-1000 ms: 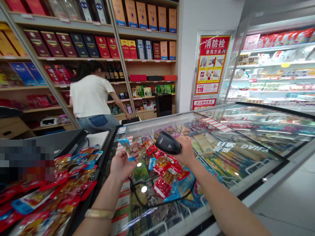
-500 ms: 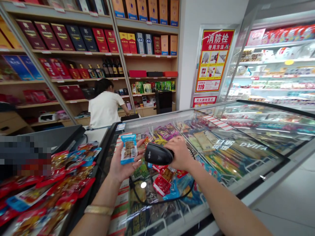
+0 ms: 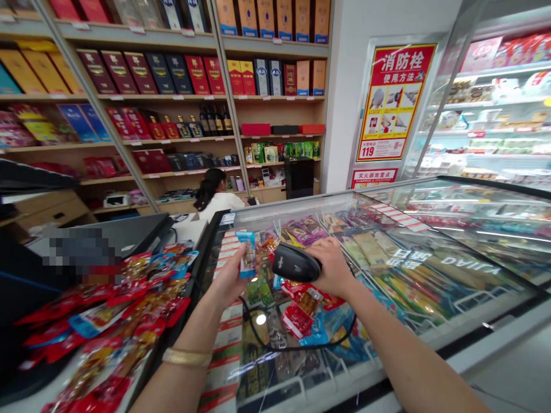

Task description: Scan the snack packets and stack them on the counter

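My left hand (image 3: 231, 279) is closed around a small blue-edged snack packet (image 3: 247, 255), held upright and turned partly sideways above the glass-topped freezer (image 3: 275, 367). My right hand (image 3: 332, 265) grips a black barcode scanner (image 3: 296, 263), its head pointing left toward the packet, a short gap between them. The scanner's black cable (image 3: 297, 348) loops over the glass. Under the scanner, red and blue snack packets (image 3: 300, 317) lie in a small pile on the freezer top. A gold bracelet (image 3: 186, 357) circles my left wrist.
Many red and blue snack packets (image 3: 129, 310) cover the counter at left, beside a dark monitor (image 3: 146, 235). A person in white (image 3: 221, 202) bends low behind the counter. Shelves of boxed bottles (image 3: 167, 74) line the back wall; a refrigerated display (image 3: 508, 115) stands at right.
My left hand's fingers have closed in and the packet has turned from facing me to nearly edge-on. The view has shifted left. The person behind the counter has bent lower.
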The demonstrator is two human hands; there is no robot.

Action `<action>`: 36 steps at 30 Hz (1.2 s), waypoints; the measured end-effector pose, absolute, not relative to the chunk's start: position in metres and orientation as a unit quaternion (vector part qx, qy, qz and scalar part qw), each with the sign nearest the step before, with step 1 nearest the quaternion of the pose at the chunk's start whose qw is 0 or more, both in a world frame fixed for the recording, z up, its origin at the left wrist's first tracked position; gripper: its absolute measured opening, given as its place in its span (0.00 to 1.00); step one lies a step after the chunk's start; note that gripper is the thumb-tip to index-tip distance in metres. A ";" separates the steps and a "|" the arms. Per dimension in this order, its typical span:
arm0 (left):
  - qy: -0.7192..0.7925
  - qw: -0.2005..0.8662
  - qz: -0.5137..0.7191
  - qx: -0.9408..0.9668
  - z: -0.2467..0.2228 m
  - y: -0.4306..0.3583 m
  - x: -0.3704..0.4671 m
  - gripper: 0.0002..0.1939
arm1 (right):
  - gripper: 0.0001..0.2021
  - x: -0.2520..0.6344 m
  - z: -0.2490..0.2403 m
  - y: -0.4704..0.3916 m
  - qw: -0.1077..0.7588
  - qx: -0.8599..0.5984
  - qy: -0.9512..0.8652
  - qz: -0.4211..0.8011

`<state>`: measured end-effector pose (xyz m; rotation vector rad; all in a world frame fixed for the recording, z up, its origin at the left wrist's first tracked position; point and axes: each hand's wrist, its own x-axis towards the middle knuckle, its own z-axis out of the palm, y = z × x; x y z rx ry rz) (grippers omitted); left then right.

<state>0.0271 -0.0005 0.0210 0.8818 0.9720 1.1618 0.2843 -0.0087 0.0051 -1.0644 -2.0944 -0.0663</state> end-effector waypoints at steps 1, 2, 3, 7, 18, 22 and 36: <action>0.475 0.562 0.524 0.429 0.023 -0.002 0.021 0.27 | 0.15 0.286 0.004 -0.008 0.392 -0.418 -0.819 -0.030; 0.517 0.476 0.532 0.472 0.026 -0.003 0.011 0.26 | 0.13 0.287 0.002 -0.007 0.400 -0.422 -0.813 -0.034; 0.552 0.389 0.532 0.512 0.029 -0.006 -0.002 0.26 | 0.13 0.288 0.001 -0.006 0.408 -0.421 -0.809 -0.039; 0.671 0.068 0.461 0.577 0.052 -0.022 -0.076 0.22 | 0.13 0.292 -0.002 -0.004 0.423 -0.410 -0.805 -0.066; 0.748 -0.111 0.437 0.487 0.061 -0.042 -0.166 0.18 | 0.19 0.299 -0.008 0.005 0.447 -0.434 -0.775 -0.101; 0.681 -0.115 0.476 0.544 0.049 -0.023 -0.128 0.14 | 0.17 0.305 -0.009 0.010 0.459 -0.462 -0.750 -0.112; 0.471 0.316 0.294 0.769 -0.004 0.099 0.053 0.23 | 0.13 0.305 -0.012 0.016 0.469 -0.496 -0.724 -0.099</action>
